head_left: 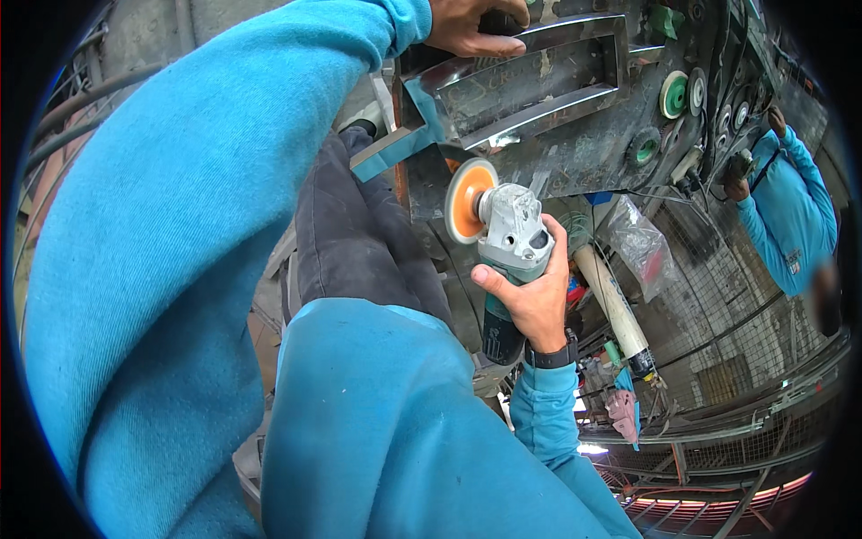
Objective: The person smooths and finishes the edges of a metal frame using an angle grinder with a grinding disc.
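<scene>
Right hand: fingers grip the grinder, just off centre toward 2 o'clock; its orange disc faces 10 o'clock. Left hand, 12 o'clock: fingers curl, grip unclear. Sound practice likely braces the metal frame, 1 o'clock, before light disc contact.

Left hand extended far forward; right hand held nearer the body.
The left arm, in a blue sleeve, sweeps from the lower left toward the upper edge, which crops the hand; its visible digits are bent, thumb set apart. The right forearm rises from below, its wrist ringed by a black band; the hand curls in a grip, thumb pointing left, most fingers hidden.
</scene>
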Tool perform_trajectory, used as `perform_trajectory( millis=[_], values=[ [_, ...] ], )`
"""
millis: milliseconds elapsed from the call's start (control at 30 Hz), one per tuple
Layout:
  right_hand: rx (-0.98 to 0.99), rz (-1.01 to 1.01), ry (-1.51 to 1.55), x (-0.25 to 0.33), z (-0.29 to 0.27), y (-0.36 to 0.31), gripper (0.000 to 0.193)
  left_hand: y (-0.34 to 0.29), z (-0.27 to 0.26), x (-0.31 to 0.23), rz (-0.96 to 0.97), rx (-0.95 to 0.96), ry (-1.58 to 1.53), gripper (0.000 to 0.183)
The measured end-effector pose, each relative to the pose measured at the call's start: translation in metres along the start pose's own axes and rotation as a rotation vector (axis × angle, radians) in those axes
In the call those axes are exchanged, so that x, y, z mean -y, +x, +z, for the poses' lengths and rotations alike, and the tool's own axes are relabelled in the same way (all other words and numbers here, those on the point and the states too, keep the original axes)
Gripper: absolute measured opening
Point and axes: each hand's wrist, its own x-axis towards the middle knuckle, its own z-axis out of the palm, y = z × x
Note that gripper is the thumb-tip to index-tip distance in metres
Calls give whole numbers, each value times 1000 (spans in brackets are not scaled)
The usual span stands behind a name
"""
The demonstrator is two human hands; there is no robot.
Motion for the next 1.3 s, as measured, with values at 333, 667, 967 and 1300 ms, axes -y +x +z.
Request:
perform_trajectory(
  millis=[333, 667, 967, 1300],
  values=[
    [-37, -56, -18, -3, 5, 10, 111, -1, -4, -2, -17, 37, 4, 43],
    [-38, -53, 98, -7, 8, 13, 110, 2, -3, 0, 18, 33, 29, 42],
    [-92, -103, 28, -9, 0, 19, 108, 1, -5, -2, 9, 41, -4, 41],
    [-183, -163, -15, -6, -15, 30, 106, 2, -4, -2, -14, 59, 24, 43]
  ],
)
